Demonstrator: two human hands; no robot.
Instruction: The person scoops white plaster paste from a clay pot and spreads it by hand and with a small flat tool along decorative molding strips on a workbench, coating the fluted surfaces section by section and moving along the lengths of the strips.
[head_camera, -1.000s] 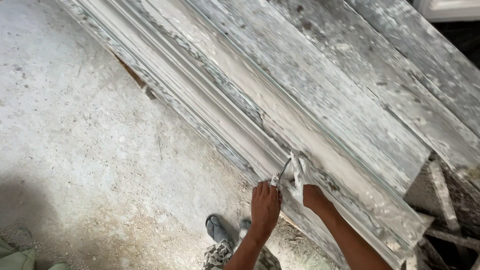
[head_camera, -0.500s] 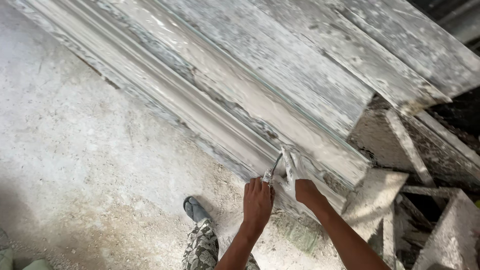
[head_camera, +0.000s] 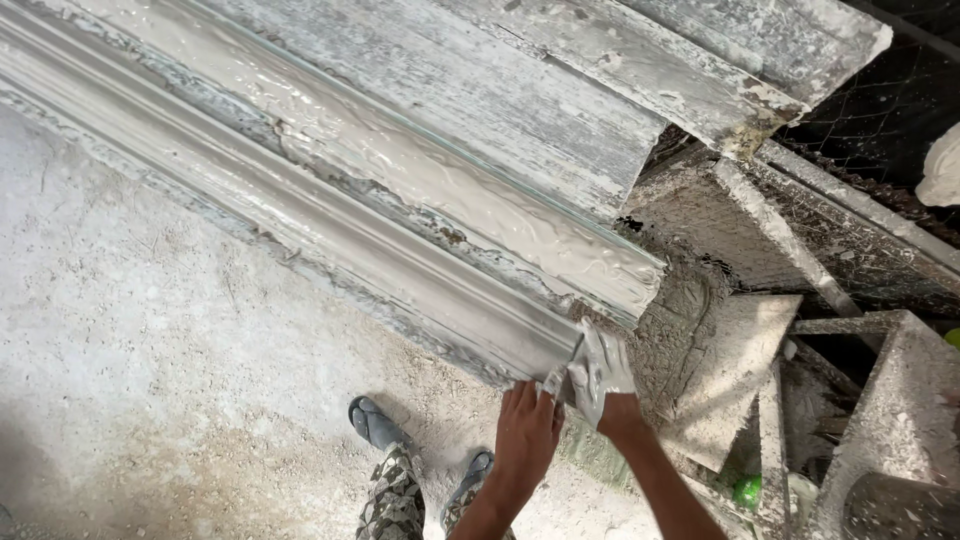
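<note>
Left hand (head_camera: 528, 432) and plaster-coated right hand (head_camera: 600, 375), side by side, both grip a small scraper (head_camera: 562, 380) pressed to the near end of the long wet plaster moulding (head_camera: 400, 190) stretching away up-left of them.

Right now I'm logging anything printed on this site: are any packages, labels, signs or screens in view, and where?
None in view: only the plaster-coated moulding, the left hand and plaster-covered right hand at its end, and a small green object, too small to identify, among rubble at lower right.
</note>
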